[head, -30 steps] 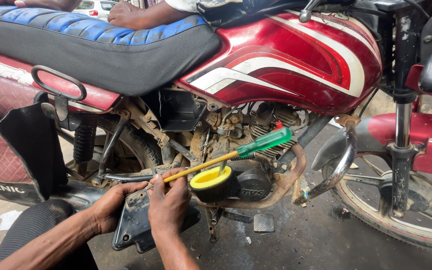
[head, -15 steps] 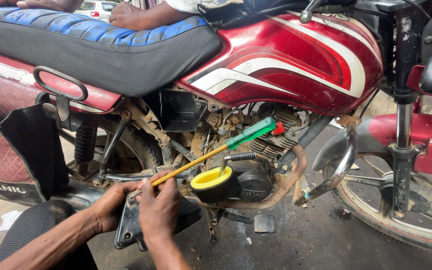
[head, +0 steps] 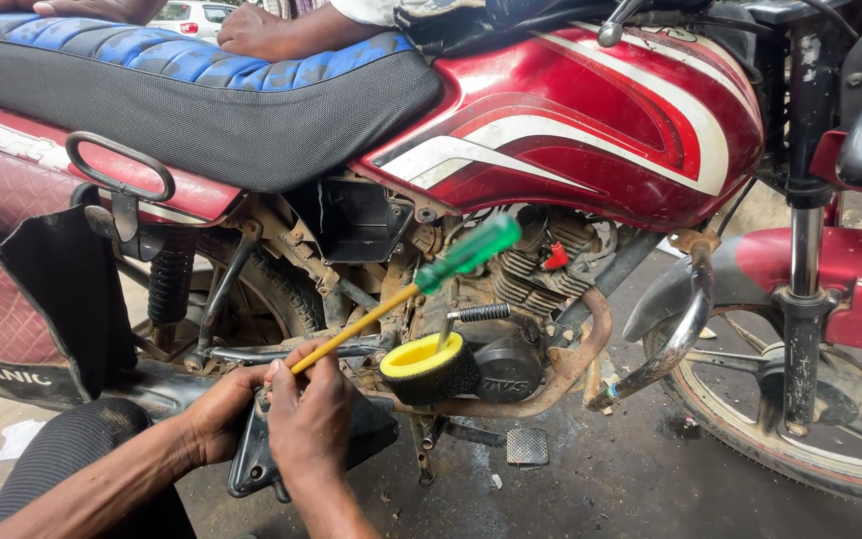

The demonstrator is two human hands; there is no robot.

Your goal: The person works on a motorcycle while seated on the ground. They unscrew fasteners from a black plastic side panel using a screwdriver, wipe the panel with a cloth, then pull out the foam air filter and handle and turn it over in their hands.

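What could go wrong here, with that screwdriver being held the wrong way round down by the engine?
The right hand grips the screwdriver by its yellow shaft, green handle pointing up, so it might slip and jab the left hand close beside it. The black cover under both hands hangs loose above the ground and could drop. The yellow foam filter perches on the engine casing and may get knocked off by the swinging handle.

At centre frame, the long screwdriver [head: 421, 284] has a translucent green handle and a yellow shaft. Below it sits a round foam filter [head: 429, 365], yellow on top, black around. The glossy fuel tank [head: 591, 120] is deep red with white and silver stripes. The padded seat [head: 192, 95], upper left, is black with blue patterned top.
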